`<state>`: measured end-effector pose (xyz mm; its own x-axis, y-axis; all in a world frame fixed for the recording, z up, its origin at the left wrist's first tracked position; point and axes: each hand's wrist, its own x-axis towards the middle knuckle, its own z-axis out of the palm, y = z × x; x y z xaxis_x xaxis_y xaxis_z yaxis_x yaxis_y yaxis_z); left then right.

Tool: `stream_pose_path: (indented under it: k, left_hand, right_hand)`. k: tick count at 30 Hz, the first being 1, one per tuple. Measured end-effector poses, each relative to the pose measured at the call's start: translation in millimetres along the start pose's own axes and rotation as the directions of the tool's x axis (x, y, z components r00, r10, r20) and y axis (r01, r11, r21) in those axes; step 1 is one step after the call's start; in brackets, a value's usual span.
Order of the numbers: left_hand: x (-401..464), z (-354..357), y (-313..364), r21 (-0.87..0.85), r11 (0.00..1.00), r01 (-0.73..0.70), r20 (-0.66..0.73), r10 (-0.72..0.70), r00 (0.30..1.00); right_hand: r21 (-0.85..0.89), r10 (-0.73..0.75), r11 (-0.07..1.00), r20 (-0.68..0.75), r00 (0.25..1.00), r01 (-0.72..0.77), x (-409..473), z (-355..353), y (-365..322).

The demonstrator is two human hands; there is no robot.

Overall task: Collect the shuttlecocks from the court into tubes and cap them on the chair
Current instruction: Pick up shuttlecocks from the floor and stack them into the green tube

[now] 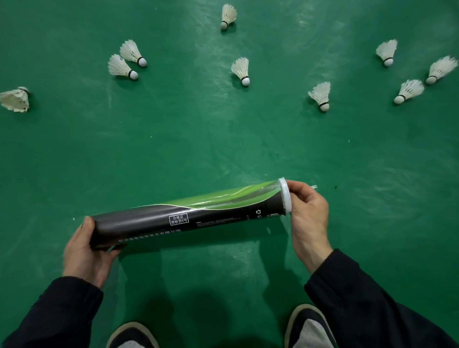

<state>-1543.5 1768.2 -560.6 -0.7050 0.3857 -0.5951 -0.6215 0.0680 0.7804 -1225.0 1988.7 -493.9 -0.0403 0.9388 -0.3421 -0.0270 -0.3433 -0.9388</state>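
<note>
A black and green shuttlecock tube (188,215) lies level in front of me, held above the green court floor (195,138). My left hand (86,255) grips its left end. My right hand (307,215) grips the white cap (285,196) at its right end; what the tube holds is hidden. Several white feather shuttlecocks lie on the floor beyond: one at far left (14,99), a pair at upper left (126,61), one at top centre (228,16), one in the middle (241,70), one right of centre (321,95).
More shuttlecocks (413,73) lie in a cluster at the right. My two dark shoes (130,345) stand at the bottom edge. No chair is in view.
</note>
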Motion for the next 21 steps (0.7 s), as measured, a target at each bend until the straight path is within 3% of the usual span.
stream_pose_path:
  k: [8,17,21]
  left_hand:
    - [1,-9,-3,0.008,1.000,0.026,-0.020,-0.025,0.999]
    - [-3,0,-2,0.030,1.000,0.006,-0.002,-0.006,1.000]
    - [-7,7,-2,0.032,1.000,0.000,-0.006,0.000,1.000]
  right_hand:
    - [-0.084,0.019,0.996,-0.020,1.000,-0.021,-3,-2,12]
    - [-0.033,-0.035,0.999,-0.020,0.999,0.034,-3,-4,7]
    - [-0.112,-0.140,0.984,-0.030,0.990,0.136,-7,-4,6]
